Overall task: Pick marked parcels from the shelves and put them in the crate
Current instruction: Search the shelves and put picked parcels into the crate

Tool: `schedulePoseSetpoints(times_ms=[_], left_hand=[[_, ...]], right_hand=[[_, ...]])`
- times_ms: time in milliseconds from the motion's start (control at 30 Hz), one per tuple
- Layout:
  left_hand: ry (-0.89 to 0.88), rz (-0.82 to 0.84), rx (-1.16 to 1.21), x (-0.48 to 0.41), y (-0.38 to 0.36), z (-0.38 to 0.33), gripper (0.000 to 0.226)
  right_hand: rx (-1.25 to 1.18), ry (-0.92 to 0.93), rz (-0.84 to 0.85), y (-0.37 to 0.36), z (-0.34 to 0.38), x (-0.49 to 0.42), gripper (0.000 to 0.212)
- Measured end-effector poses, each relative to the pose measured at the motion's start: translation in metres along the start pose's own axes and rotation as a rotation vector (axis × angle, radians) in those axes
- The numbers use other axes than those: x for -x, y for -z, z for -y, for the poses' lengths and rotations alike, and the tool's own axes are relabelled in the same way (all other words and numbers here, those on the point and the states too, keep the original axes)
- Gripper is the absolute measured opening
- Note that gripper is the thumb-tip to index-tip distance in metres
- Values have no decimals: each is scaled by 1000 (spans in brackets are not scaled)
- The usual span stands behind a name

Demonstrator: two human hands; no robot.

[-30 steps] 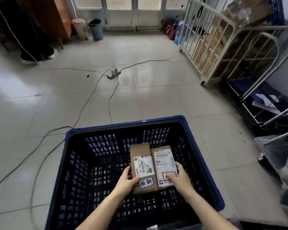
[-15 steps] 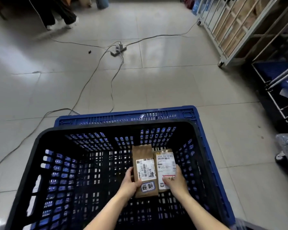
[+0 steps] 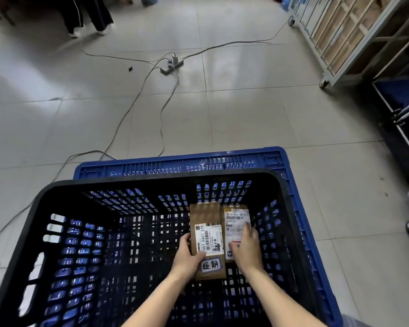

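Note:
Two brown cardboard parcels sit side by side deep inside the dark blue slatted crate (image 3: 137,178), toward its right half. The left parcel (image 3: 207,223) carries a white barcode label and a blue-bordered handwritten sticker near its close end. My left hand (image 3: 187,257) grips its left edge, thumb on top. The right parcel (image 3: 234,220) has a white shipping label and a red-bordered sticker, mostly covered by my right hand (image 3: 247,246), which lies flat over its near end. Both forearms reach down into the crate.
The crate stands on a grey tiled floor. Cables run from a power strip (image 3: 171,64) across the floor to the crate's left. A wheeled metal cage trolley (image 3: 340,41) with cartons and shelving (image 3: 401,109) line the right side. A person's legs (image 3: 87,15) stand far left.
The view has tilted further down over the crate. Both hands have lowered the two parcels deeper toward the crate's floor, and my right hand has slid further over its parcel's label.

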State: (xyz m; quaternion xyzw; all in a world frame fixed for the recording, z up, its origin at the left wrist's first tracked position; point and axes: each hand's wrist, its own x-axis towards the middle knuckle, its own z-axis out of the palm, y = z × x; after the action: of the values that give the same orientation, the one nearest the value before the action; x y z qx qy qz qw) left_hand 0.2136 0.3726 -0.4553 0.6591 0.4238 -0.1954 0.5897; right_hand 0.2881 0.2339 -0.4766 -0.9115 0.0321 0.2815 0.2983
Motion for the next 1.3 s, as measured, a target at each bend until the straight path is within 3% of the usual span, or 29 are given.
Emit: schedulePoseSetpoints(times_ms=[400,667,833,1300], left_hand=[[-173,-127,-544,28,3,-24,65],[-428,-142,-977,66,29,-32,57],[-543,-113,-1214,101,47,-43,59],[-988,6,-1330,232,68,-60,58]], right_hand=[[127,67,-27,12,3,26,72],[96,132,-49,29,16,83,75],[222,213,-110,51,26,128,70],[249,129,-400,98,26,298,66]])
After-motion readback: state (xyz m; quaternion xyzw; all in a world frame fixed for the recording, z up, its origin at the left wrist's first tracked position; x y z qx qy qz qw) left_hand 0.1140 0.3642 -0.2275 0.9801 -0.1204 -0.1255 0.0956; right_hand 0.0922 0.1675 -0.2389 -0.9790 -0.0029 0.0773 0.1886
